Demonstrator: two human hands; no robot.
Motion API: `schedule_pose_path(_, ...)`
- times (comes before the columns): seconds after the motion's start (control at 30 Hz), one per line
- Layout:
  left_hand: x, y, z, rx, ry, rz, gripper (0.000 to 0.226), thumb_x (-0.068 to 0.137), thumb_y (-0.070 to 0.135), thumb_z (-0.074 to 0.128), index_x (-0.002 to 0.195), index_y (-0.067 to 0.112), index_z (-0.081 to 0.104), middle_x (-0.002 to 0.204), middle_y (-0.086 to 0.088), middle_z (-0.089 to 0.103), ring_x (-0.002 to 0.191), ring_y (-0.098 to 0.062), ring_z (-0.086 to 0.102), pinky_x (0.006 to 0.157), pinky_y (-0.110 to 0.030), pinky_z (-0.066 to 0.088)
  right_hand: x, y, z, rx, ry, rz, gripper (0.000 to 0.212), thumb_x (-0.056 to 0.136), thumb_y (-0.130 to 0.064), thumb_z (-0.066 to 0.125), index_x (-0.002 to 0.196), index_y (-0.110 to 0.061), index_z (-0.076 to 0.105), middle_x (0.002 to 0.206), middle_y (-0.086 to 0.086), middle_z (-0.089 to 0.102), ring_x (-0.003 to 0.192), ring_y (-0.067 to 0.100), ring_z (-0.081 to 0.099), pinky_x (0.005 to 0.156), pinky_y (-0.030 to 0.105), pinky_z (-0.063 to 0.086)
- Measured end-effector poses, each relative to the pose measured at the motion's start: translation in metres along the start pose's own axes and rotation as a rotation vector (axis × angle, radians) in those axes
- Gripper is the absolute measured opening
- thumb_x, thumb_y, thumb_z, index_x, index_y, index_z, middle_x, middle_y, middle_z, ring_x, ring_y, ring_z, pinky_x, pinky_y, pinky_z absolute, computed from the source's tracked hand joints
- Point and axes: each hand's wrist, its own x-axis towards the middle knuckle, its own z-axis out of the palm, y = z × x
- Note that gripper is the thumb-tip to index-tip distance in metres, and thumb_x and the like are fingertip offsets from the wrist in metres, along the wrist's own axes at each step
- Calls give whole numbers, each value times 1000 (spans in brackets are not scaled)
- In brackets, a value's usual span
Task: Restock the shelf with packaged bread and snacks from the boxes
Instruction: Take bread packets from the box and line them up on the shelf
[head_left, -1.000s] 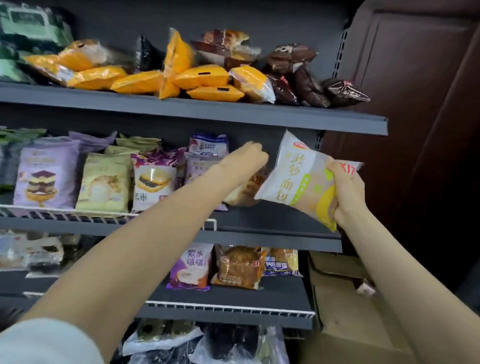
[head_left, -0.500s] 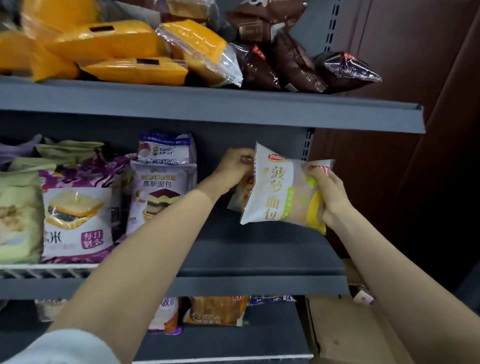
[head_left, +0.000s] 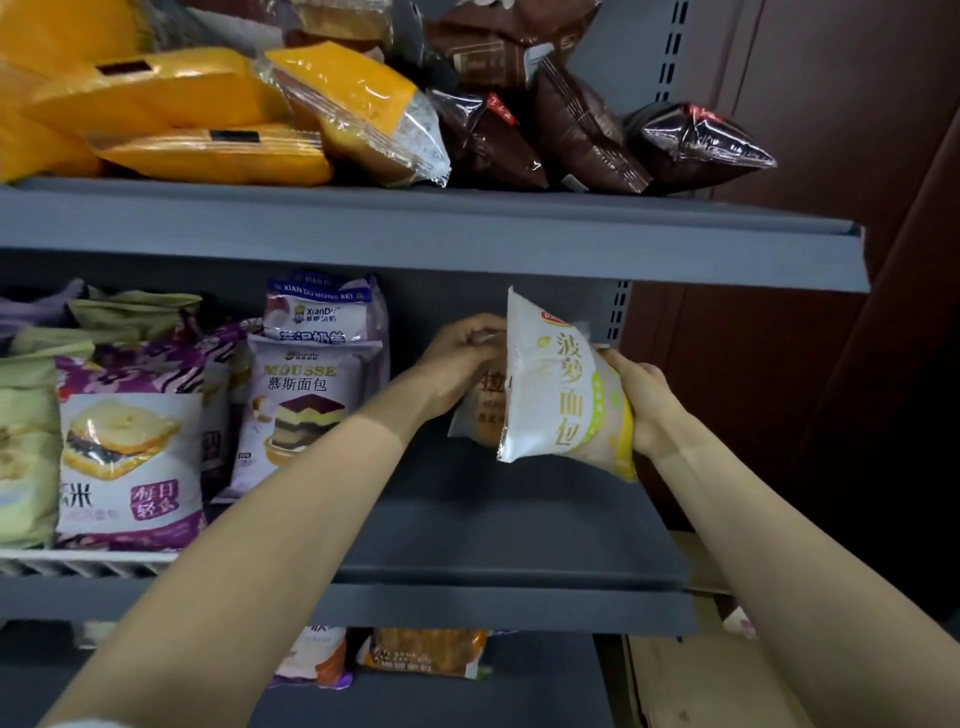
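Right hand: the right hand (head_left: 641, 402) was wrapped around the right edge of a white and yellow bread packet (head_left: 563, 387), fingers closed on it, thumb side toward the camera.
Packet position: the packet hung in the air above the bare right end of the middle shelf (head_left: 493, 535), not touching it, just in front of the shelf's back wall.
Long axis: the packet stood nearly upright, top corner tipped a little to the left, printed face toward the viewer.
Left hand: the left hand (head_left: 462, 358) was curled, pinching the top of a brown-toned packet (head_left: 480, 410) that stood just behind and left of the white one; most of it was hidden.
Nearer hand: the right hand already held the packet to be placed; the left looked to be steadying its neighbour.
Surface: a flat, dark grey metal shelf with a raised front lip.
Room: open space lay below and to the right of the packet; the mousse bread packet (head_left: 306, 410) stood well to the left.
Likely move: lowering the packet straight down beside the brown one.
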Motion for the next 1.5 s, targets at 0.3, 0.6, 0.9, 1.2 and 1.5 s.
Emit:
schedule_pose_path(0.3,-8,5,9,-33,99,-166,45,84,46,64,113,12,61,103,-7,70,85,-16,69,67,-29,56,15,1,19,-25,159,-136,34,82,-16,69,58,-11,46,63,8,52,58,18,49,59,30,43)
schedule_pose_path(0.6,5,-7,-5,168,465,-28,52,61,23,85,105,11,62,92,-2,70,84,-16,69,73,-29,59,39,-12,-1,-401,147,-173,41,89,-39,59,107,-3,57,100,8,53,93,24,54,78,34,47)
schedule_pose_path(0.9,15,-32,-28,159,640,-110,61,69,15,81,119,8,47,119,-10,62,106,-26,62,90,-42,54,44,20,11,-1323,189,-296,99,78,-19,75,147,-39,7,140,22,18,125,40,33,96,51,43)
schedule_pose_path(1.2,19,-37,-24,1014,450,-33,99,79,26,72,151,27,4,156,-13,5,145,-33,9,116,-42,18,54,12,16,-1672,53,-375,77,84,-49,62,146,-38,17,141,21,37,122,40,46,98,46,39)
schedule_pose_path(1.5,26,-44,-24,1546,30,-46,97,68,45,75,145,29,19,143,-5,28,138,-30,21,107,-51,30,47,37,36,-1844,306,-655,57,91,-12,49,144,-13,28,147,20,28,134,35,31,103,45,36)
